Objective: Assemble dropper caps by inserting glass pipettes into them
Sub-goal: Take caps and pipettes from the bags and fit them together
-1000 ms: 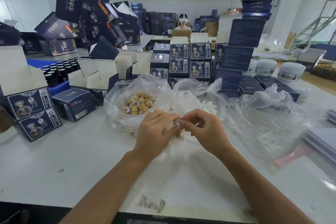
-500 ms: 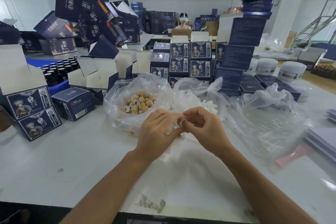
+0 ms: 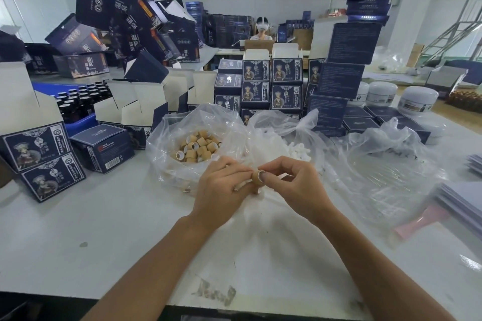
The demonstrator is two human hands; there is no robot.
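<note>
Fingers [image 3: 263, 177] of right hand [image 3: 294, 187] pinched together against open rim of tan cap [image 3: 258, 177]. Left hand [image 3: 224, 191] curled round cap from other side, fingers clamped on it. Cap held just above surface [image 3: 117, 229], in front of clear bag of loose caps [image 3: 198, 147]. Right of that bag, second bag of white pieces [image 3: 297, 151]; further right, crumpled clear plastic [image 3: 391, 164]. Left of cap bag, open dark-blue cartons [image 3: 39, 148] and tray of dark bottles [image 3: 78, 98]. Behind it, stacked printed boxes [image 3: 271, 86].

Risks, judged: small cap could slip from the pinch and roll away; off-axis push could jam or chip a glass part; loose plastic under the hands could snag.

Hard to make out: no glass pipette visible, cannot tell whether one is in the cap or hidden in the right palm. Left fingertips hidden behind cap. White pieces too small to identify. Contents of rightmost plastic unclear.
</note>
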